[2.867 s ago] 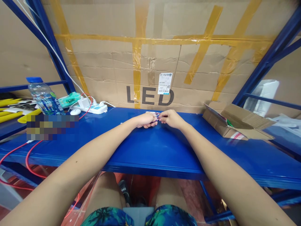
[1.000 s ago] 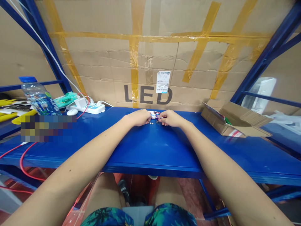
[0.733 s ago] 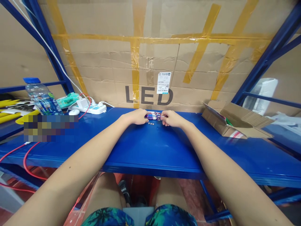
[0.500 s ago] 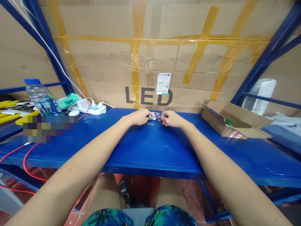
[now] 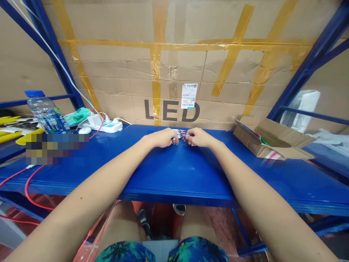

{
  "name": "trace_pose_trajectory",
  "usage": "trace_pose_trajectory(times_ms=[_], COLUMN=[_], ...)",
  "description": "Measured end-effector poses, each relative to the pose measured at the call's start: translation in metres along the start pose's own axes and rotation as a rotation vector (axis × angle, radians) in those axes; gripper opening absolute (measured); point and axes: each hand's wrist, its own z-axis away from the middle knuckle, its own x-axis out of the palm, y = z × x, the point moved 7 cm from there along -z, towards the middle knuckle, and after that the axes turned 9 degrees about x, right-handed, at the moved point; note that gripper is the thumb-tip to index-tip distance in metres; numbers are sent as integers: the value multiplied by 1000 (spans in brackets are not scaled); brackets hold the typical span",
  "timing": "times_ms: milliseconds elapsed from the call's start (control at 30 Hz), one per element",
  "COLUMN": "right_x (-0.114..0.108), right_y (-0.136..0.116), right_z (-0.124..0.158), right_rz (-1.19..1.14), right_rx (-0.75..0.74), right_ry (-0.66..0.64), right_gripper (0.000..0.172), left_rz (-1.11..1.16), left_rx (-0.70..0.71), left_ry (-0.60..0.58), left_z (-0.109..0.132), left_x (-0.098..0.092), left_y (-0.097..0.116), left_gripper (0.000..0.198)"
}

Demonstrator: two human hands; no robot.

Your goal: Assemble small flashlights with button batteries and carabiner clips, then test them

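A bundle of thin pieces [image 5: 181, 134], striped white, red and dark blue, lies on the blue table between my hands; their kind is too small to make out. My left hand [image 5: 165, 138] is closed at the left end of the bundle, fingertips lowered to several tiny gold-coloured pieces [image 5: 176, 144] just in front. Something small and shiny shows at its fingertips. On the other side, my right hand [image 5: 199, 138] pinches a thin, light-coloured piece whose tip points left over the bundle.
At the right stands an open cardboard box [image 5: 268, 143] with something green inside. A white power strip [image 5: 109, 126], a water bottle [image 5: 47, 114] and red cables [image 5: 34, 185] are on the left. Behind the table rises a large taped cardboard panel [image 5: 131, 80] marked LED.
My left hand has moved slightly toward me and down from the bundle's left end, to the tiny gold-coloured pieces. My right hand stays nearly in place with its pinch.
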Motion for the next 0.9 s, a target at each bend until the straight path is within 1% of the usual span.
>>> trace_pose_trajectory(times_ms=[333,533,900], right_x=[1,1,1], right_y=[2,2,0], right_z=[-1,-1,0], right_rz=[17,25,37], right_rx=[-6,-9,-7], right_ry=[-11,-13,-14], right_gripper=[15,15,17], left_rz=[-7,27,92], left_rx=[-40,-76,-115], left_ry=[1,2,-19], left_z=[0,0,1], left_x=[-1,-2,-4], left_y=[2,3,9], left_gripper=[40,34,33])
